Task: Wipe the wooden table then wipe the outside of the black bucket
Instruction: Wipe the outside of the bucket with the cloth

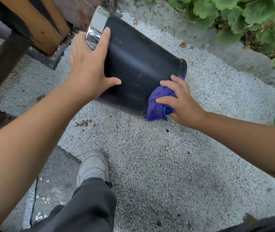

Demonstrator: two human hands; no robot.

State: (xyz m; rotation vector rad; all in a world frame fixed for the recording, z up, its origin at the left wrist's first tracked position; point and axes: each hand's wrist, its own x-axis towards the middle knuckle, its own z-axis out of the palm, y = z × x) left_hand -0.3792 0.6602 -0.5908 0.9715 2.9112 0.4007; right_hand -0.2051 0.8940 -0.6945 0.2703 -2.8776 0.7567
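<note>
Pressing cloth under right hand against bucket.

Person, head-camera view: both forearms bare, no sleeves visible; left hand and right hand ungloved; dark grey trousers; white perforated sneaker (one shoe in view).

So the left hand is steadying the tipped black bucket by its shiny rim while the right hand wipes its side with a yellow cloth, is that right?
Not quite: the cloth is purple, not yellow, as the head view shows. The rest holds: the left hand steadies the tipped black bucket at its shiny rim, and the right hand presses the cloth against its side near the base.
</note>
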